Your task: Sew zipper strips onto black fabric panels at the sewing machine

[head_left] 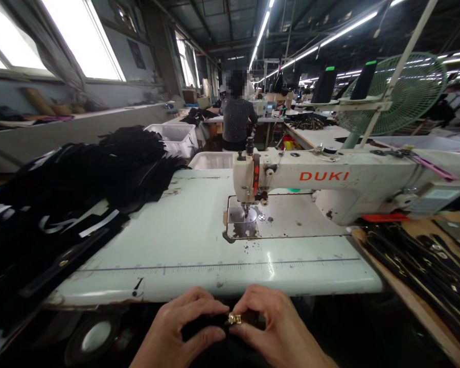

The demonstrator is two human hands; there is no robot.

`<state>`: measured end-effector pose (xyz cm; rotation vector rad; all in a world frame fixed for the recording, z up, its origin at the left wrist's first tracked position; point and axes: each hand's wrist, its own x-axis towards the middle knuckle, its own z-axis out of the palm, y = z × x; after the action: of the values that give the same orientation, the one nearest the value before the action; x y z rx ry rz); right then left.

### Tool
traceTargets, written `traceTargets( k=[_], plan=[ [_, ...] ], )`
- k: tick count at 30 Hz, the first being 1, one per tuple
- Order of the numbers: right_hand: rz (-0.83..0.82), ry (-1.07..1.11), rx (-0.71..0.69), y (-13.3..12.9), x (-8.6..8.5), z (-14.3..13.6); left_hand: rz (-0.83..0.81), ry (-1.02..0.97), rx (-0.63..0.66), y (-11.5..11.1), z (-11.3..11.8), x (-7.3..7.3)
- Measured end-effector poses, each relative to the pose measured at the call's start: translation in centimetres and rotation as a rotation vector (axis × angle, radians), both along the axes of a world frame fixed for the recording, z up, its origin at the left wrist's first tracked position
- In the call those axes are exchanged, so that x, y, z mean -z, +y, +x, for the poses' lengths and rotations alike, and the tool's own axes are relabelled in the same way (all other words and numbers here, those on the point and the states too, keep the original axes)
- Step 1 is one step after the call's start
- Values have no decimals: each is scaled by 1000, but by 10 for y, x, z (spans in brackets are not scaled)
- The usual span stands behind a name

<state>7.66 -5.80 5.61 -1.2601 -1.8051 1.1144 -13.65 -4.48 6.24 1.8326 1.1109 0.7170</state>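
The gold-coloured metal fitting (pixel 235 319) sat low in your view, just past the front edge of the sewing table (pixel 157 232), between your two sets of fingertips. Its longer side seemed to run crosswise, from hand to hand, and it lay nearer your right hand (pixel 278 322), slightly right of the left fingertips. Your right thumb and index finger were closed on it, one below and one above. Your left hand (pixel 172 324) came in from the other side, index tip at the fitting's left end and thumb a little apart below; whether those fingers gripped the dark material between them, you could not have told from this view.

Around you, counted: one fitting in hand, one ruler strip (pixel 222 267) along the table, one DUKI sewing machine (pixel 283 174) beyond it, two black thread cones (pixel 324 86) above, one green fan (pixel 402 97), two white crates (pixel 210 161) past the table's far edge, and one co-worker (pixel 237 120) ahead, back turned. Black fabric pieces (pixel 88 179) were heaped left, and gold-trimmed black strips (pixel 421 266) lay right, both too overlapped to count.
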Motion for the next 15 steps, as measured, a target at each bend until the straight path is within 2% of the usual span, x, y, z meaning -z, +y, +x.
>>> traceTargets(
  k=[3,6,8,11,13,15],
  plan=[
    [35,17,-22,-1,1,-1,22,-48,-73,-3,5,-2],
    [-9,-15,-7,1,-4,1,46,-31,-128,-1,4,-8],
    [-100,-58,-18,8,-8,6,21,37,-136,10,-2,-13],
    [-260,-86,-102,26,-13,19,-136,99,-156,31,-15,-20],
    [-314,-88,-138,39,-14,29,-214,91,-233,42,-21,-21],
    [-319,-112,-153,49,-16,38,-192,91,-361,47,-23,-17]
  ],
)
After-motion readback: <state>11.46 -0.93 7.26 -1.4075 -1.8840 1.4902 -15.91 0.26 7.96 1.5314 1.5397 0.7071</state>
